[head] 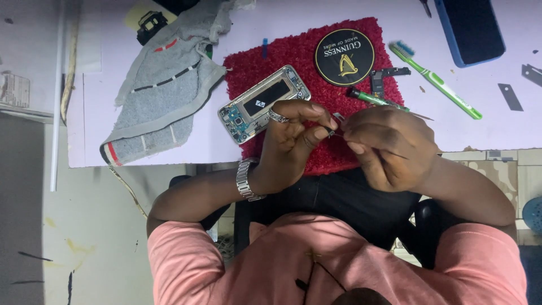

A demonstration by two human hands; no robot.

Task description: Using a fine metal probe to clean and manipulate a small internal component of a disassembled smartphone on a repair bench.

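Fingertips of our left hand [293, 138] pinch a tiny metal part [339, 118] at mid-frame, above the red mat [293, 62]; our right hand [389, 144] closes narrowly on thin tweezers [420, 116]. Steadying both wrists seems wise, with the opened phone [262, 103] lying just left.

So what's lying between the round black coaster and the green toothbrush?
A small black phone part on the red mat, between coaster and toothbrush, head view.

A deep red mat [293, 62], a green-and-white toothbrush [437, 82], a grey cloth [158, 90] striped red, a black round coaster [344, 56].
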